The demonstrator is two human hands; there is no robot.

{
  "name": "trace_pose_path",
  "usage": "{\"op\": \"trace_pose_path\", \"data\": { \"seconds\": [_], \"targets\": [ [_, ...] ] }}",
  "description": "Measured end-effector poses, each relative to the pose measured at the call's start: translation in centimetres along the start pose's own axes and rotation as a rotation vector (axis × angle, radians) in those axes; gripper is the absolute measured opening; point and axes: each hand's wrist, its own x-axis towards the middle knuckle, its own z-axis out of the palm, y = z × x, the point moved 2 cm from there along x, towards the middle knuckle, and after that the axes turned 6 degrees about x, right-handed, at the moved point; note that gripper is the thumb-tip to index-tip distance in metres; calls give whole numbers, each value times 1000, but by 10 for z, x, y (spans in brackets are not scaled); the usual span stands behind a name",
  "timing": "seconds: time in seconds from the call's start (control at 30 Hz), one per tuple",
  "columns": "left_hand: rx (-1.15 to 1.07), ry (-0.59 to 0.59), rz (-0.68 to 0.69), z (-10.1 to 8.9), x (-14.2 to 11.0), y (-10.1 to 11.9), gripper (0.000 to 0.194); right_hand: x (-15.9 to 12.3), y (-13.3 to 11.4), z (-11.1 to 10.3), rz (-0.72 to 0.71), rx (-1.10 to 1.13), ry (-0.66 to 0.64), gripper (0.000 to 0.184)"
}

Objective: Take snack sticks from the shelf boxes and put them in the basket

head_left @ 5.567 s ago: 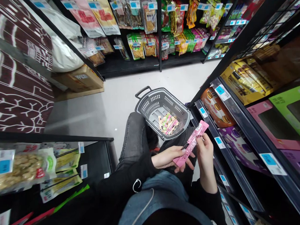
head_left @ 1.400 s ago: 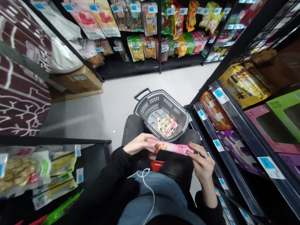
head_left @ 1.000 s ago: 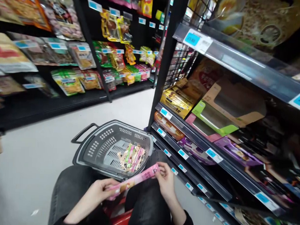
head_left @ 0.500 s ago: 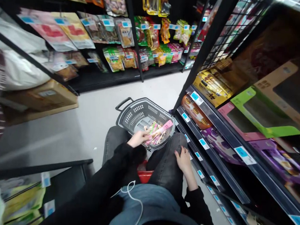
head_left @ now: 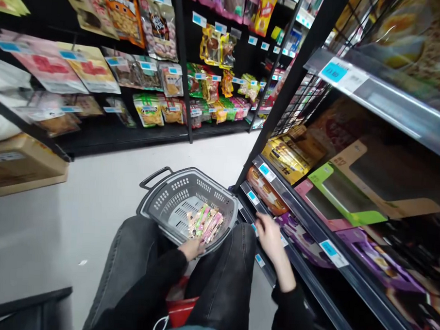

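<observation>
Fingers of right hand (head_left: 270, 235) spread, empty, near shelf edge (head_left: 276, 217).

Our left hand (head_left: 191, 248) lies low between our knees, fingers curled loosely with nothing in its grip. Our right hand (head_left: 270, 236) reaches forward and right, fingers spread open and empty.

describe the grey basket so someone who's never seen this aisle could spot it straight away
Start at the pale floor of the aisle between the dark shelves. The basket sits there just past the person's knees, with the left hand at its near rim. It is the only grey perforated tub there, with a black handle and a heap of slim sticks inside.
</observation>
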Motion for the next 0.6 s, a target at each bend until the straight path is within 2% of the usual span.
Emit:
{"op": "trace_pose_path", "data": {
  "seconds": [0.07, 0.13, 0.17, 0.23, 0.3, 0.4, 0.6],
  "targets": [
    [29, -10, -8, 4, -19, -12, 39, 61, -16, -45, -91, -138, 174, 33],
    [45, -13, -8, 8, -39, -23, 43, 122, -30, -82, -66, -307, 280, 36],
    [53, -13, -16, 9, -49, -29, 44, 151, -35, -96, -4, -397, 293, 37],
    [56, 8, -40, 12, -67, -38, 47, 198, -41, -114, 165, -506, 227, 38],
    [51, 49, -71, 14, -81, -46, 51, 229, -45, -123, 258, -516, 160, 36],
    [15, 107, -82, 13, -97, -52, 51, 250, -47, -128, 276, -478, 121, 28],
    [-106, 222, -58, 6, -112, -56, 46, 246, -48, -127, 311, -330, 214, 17]
  ]
}}
